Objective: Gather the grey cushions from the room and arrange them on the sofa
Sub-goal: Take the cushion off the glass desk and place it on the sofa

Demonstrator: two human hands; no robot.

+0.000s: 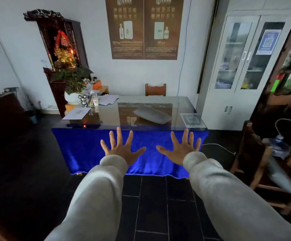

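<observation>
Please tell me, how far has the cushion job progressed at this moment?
Nothing looks done: no sofa is in view. Nothing is in hand: the left hand and right hand are spread open and hold nothing. One grey cushion lies on the glass-topped table, waiting to be picked up.

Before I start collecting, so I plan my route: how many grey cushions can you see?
2: one grey cushion lies on the glass-topped table; another leans on the wooden chair at right. Others may be out of view.
</observation>
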